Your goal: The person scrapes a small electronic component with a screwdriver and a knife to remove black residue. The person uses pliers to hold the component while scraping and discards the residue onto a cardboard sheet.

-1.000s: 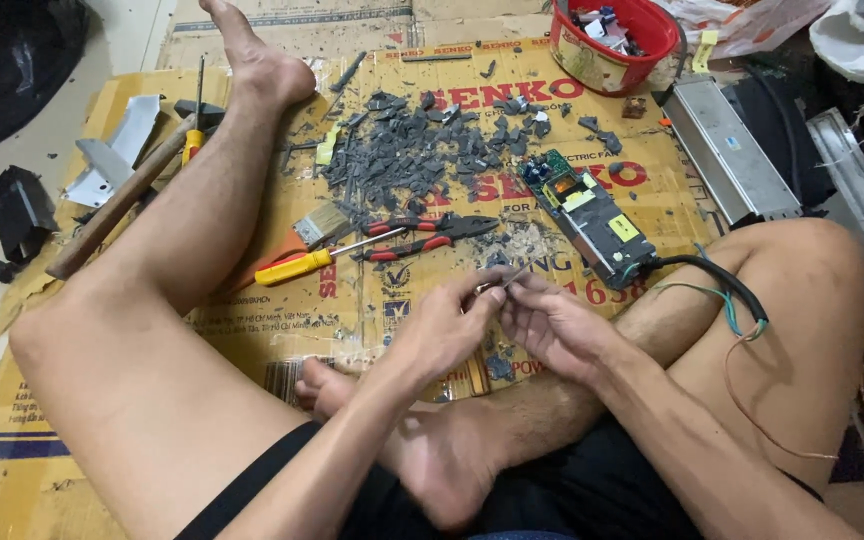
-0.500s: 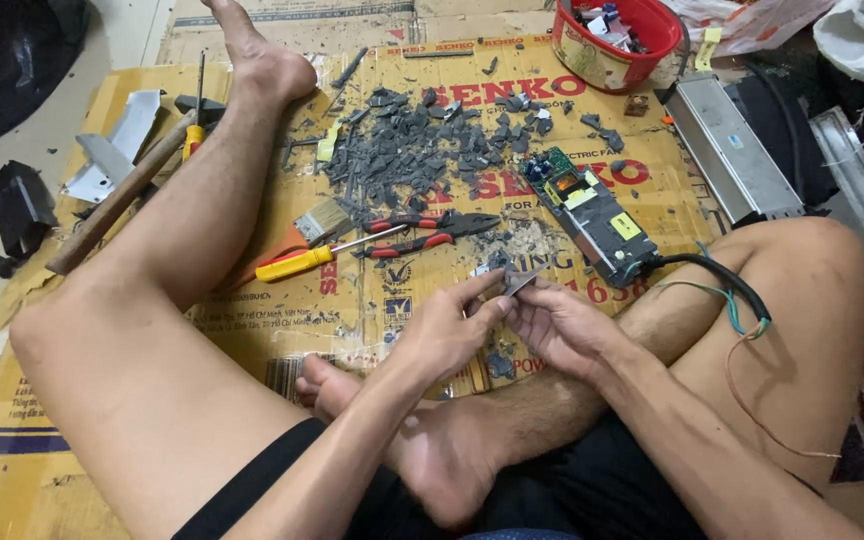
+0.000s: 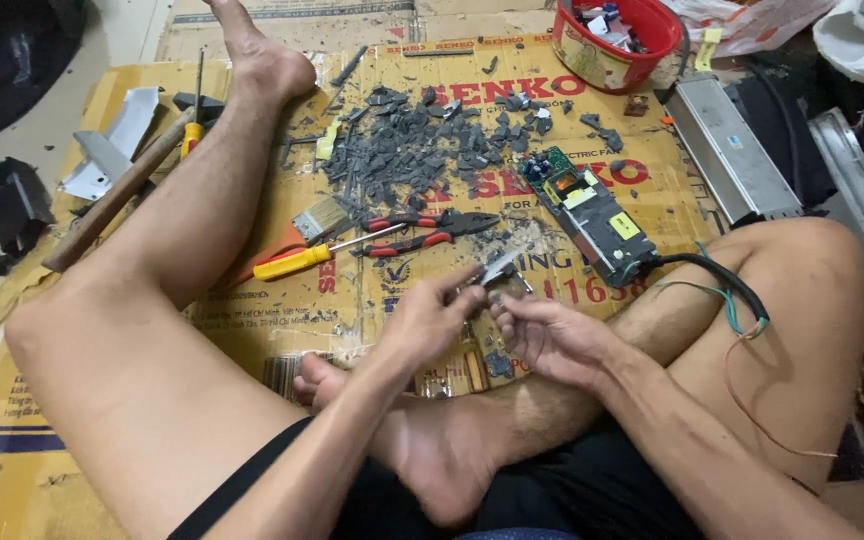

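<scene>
I sit on flattened cardboard [image 3: 252, 310] with legs folded. My left hand [image 3: 432, 320] and my right hand [image 3: 547, 335] meet above my shin, both pinching a small grey metal piece [image 3: 500, 270] between the fingertips. Just beyond the hands lie red-handled pliers [image 3: 422, 230] and a yellow-handled screwdriver [image 3: 297, 262]. A green circuit board [image 3: 587, 210] with a black cable lies to the right, near my right knee.
A heap of dark grey broken chips [image 3: 422, 150] covers the cardboard's middle. A red tub [image 3: 612, 40] of scrap stands at the back, metal housings [image 3: 727, 150] at the right. A wooden-handled hammer [image 3: 117, 195], a small brush [image 3: 317, 220] and bent metal plates [image 3: 112, 150] lie left.
The small metal piece has been raised and turned between my fingertips; both hands stay together above my shin. Nothing else on the cardboard has moved.
</scene>
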